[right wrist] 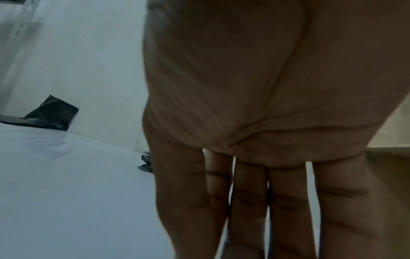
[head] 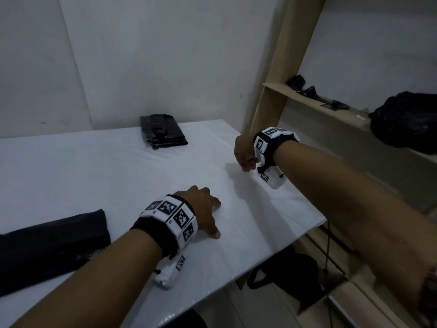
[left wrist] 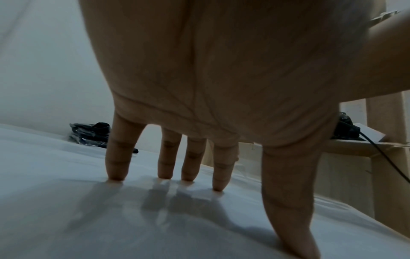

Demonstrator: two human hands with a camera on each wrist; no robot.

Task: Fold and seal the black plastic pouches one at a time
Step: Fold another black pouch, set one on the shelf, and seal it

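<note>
A stack of folded black pouches point(head: 163, 133) lies at the far middle of the white table point(head: 94, 176); the left wrist view shows it beyond the fingers point(left wrist: 91, 135). A pile of flat black pouches point(head: 52, 242) lies at the near left edge. My left hand point(head: 212, 218) stands on the bare table with spread straight fingertips point(left wrist: 116, 173) touching the cloth and holds nothing. My right hand point(head: 246, 162) hangs just above the table near its right edge, its fingers point(right wrist: 248, 201) straight, close together and empty. A black pouch point(right wrist: 51, 113) shows far to the left in the right wrist view.
A wooden shelf unit point(head: 307, 100) stands right of the table, with small dark items point(head: 314, 93) and a bulky black bag point(head: 406, 119) on it. A black backpack point(head: 283, 273) sits on the floor under the table's right edge. A white wall backs the table.
</note>
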